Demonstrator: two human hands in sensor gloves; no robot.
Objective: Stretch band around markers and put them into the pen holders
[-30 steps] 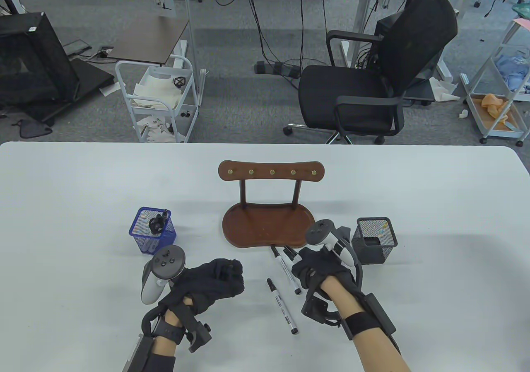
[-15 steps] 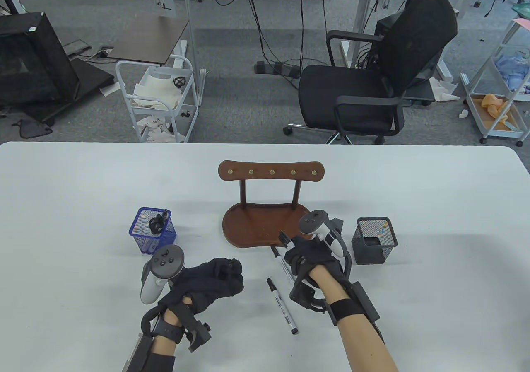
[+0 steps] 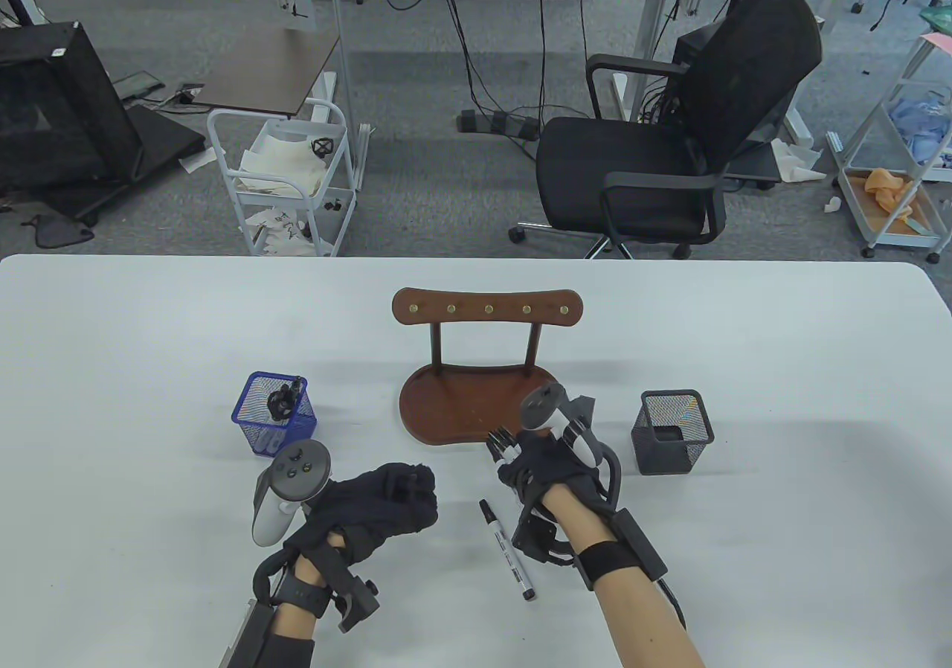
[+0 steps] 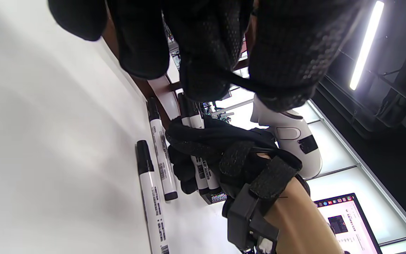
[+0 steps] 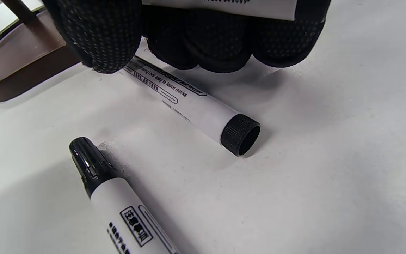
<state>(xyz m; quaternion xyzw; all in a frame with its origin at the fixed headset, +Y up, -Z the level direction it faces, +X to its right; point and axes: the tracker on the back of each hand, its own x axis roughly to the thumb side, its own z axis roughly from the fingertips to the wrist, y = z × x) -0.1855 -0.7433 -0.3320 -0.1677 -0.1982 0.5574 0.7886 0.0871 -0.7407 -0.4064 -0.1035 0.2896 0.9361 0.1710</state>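
On the white counter (image 3: pixel 149 341), the right hand (image 3: pixel 547 463) is closing its grip around a bunch of white markers (image 4: pixel 203 169) with black caps, their capped ends (image 3: pixel 502 441) sticking out toward the brown wooden tray stand (image 3: pixel 476 400). In the left wrist view, two barrels are lying side by side inside the curled fingers (image 4: pixel 185 173) of that hand. A third marker (image 5: pixel 192 106) is lying on the counter just beneath the grip; in the right wrist view its barrel is running under the thumb (image 5: pixel 97 31), with its open black end pointing toward the camera. Whether the hand is also pressing on this marker cannot be told.

A loose marker (image 3: pixel 507 549) is lying apart on the counter between the two hands, its cap toward the stand. In the right wrist view the same loose marker (image 5: pixel 118 197) is lying near the one under the grip, without touching it.

The left hand (image 3: pixel 387 504) is resting on the counter, its fingers curled into a fist. In the left wrist view a thin dark strand (image 4: pixel 245 83) is running across its fingertips, probably the band, though this cannot be confirmed.

A blue mesh pen holder (image 3: pixel 274 413) is standing to the left of the stand, with dark items inside. A black mesh pen holder (image 3: pixel 673 430) is standing to the right, near the right hand.
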